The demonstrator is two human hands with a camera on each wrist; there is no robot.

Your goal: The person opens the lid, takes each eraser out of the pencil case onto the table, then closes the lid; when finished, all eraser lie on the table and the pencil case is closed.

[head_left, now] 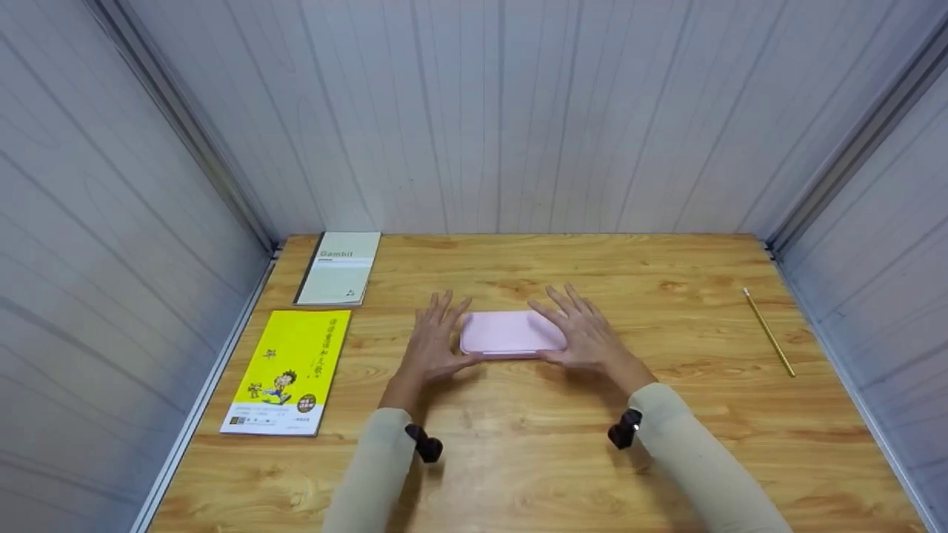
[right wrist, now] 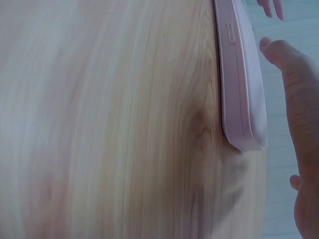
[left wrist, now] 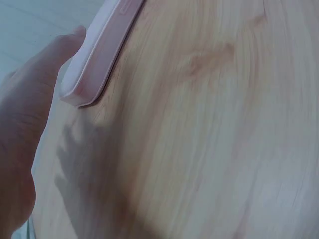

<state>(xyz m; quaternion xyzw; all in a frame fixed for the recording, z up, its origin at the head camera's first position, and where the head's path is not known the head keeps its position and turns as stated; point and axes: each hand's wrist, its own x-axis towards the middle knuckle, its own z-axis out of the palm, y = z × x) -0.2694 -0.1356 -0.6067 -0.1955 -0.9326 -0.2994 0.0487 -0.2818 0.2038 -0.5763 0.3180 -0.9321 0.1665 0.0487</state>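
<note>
1. Left hand and right hand sit at either end of a pink pencil case, fingers straight and relaxed, touching its ends, not gripping.
2. The case lies flat mid-desk.
3. Further out: yellow book, pencil, grey notebook.

Flat closed pink case, mid-table
</note>
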